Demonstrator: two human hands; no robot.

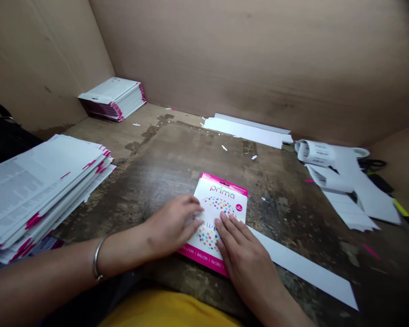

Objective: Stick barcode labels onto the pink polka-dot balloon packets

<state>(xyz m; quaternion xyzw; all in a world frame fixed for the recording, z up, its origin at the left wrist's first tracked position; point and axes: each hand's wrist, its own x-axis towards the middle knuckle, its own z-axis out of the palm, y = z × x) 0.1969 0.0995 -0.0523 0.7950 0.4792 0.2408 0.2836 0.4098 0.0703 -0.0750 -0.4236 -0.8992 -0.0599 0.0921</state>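
**Q:** Where does the main item lie?

**A:** A pink-edged "prima" balloon card [221, 200] lies flat in the lower middle of the work surface [286, 213], toward its near edge; its long axis runs away from the person, the far end leaning slightly right.

**Q:** What do the hands touch?

**A:** The left hand [172, 227] reaches in from the left, its fingertips [194, 211] on the card's left side; the right hand [247, 259] is spread over the lower right of the card, its body-side part nearer the person; its fingers [226, 231] lie wide and flat on the card; neither hand closes on anything.

**Q:** What lies about them?

**A:** A metal bangle [96, 259] circles the left wrist; a yellow garment [167, 311] shows at the bottom; a long white paper strip [303, 268] runs from just beside the card toward the near right corner; a stack of printed sheets [37, 195] lies along the left edge; a smaller stack [114, 97] sits in the far left corner against a cardboard wall [259, 54]; white paper strips [245, 131] lie along the far edge; a roll of barcode labels [315, 153], black-handled scissors [371, 163] and a yellow marker [407, 217] lie toward the right edge.
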